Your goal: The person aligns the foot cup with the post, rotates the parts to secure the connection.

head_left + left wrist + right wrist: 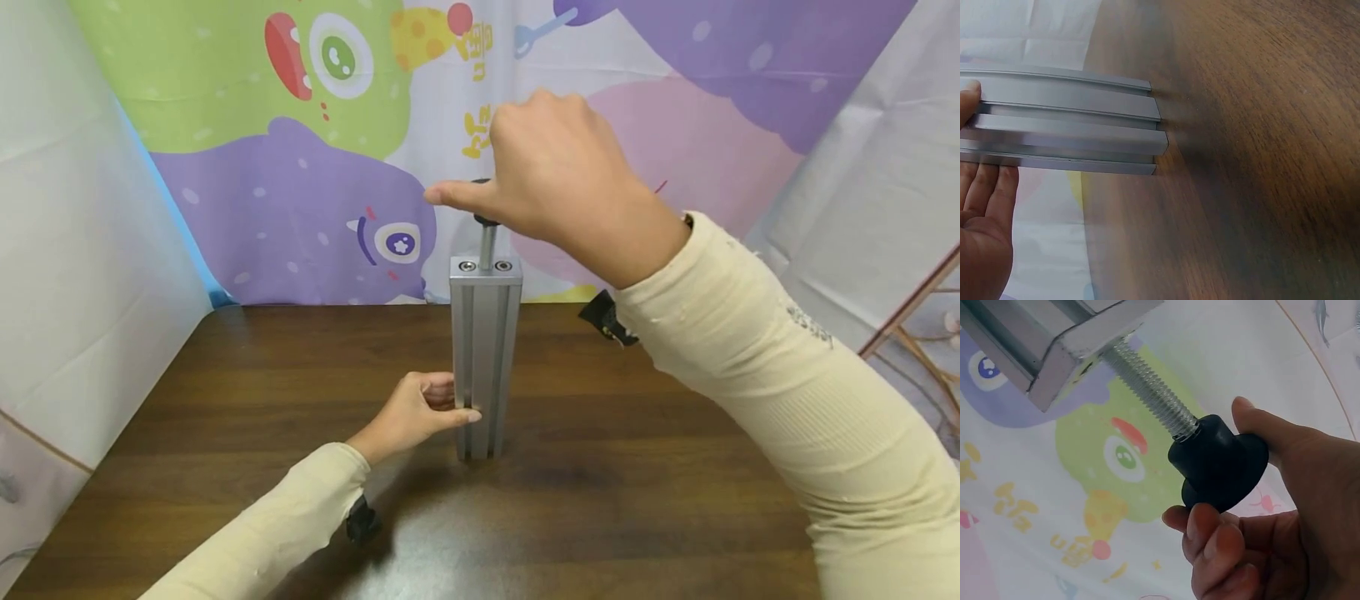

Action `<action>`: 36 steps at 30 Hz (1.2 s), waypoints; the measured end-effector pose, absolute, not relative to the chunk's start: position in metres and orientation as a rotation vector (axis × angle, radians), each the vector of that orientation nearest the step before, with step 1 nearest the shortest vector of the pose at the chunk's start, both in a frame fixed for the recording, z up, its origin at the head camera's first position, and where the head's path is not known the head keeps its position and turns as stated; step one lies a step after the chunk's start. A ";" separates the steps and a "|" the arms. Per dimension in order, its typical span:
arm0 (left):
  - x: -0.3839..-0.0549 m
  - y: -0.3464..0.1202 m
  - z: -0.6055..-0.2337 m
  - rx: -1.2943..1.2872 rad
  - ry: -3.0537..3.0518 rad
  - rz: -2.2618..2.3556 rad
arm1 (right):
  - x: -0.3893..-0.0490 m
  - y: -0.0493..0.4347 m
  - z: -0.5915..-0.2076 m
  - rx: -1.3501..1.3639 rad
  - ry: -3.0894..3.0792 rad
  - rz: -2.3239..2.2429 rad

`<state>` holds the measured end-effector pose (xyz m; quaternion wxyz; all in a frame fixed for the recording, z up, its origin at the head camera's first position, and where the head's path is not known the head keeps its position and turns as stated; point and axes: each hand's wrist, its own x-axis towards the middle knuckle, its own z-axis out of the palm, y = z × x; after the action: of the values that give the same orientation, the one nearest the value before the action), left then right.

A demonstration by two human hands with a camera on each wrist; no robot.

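A silver aluminium profile (486, 358) with long slots stands upright on the table. My left hand (412, 412) grips it low down, the thumb across its near face and the fingers against the other side. Capping the profile is an end plate (486, 281) with two bolts, and a threaded rod (1154, 387) rises out of it. The rod ends in a black leveling foot (1219, 462). Above the profile, my right hand (558, 167) holds this foot between thumb and curled fingers, hiding most of it in the head view.
The brown wooden table (622, 500) spreads around the profile. Behind it hangs a cloth (300, 225) printed with cartoon monsters. White panels flank both sides. A black wrist-camera mount (607, 318) hangs under the right sleeve, another (362, 522) under the left.
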<state>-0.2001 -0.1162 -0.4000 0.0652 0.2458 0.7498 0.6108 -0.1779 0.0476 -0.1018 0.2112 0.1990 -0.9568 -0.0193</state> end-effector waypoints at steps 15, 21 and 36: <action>-0.202 -0.116 -0.401 0.752 2.263 1.841 | -0.187 0.077 -0.080 1.165 -2.843 0.010; -0.203 -0.115 -0.400 0.747 2.274 1.833 | -0.197 0.086 -0.076 1.534 -2.776 -0.001; -0.204 -0.115 -0.400 0.756 2.288 1.819 | -0.177 0.048 -0.099 0.488 -2.727 -0.093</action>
<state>-0.2038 -0.1148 -0.4004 0.0612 0.2499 0.7563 0.6015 -0.1774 0.0480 -0.0987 0.1840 0.1729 -0.9670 -0.0331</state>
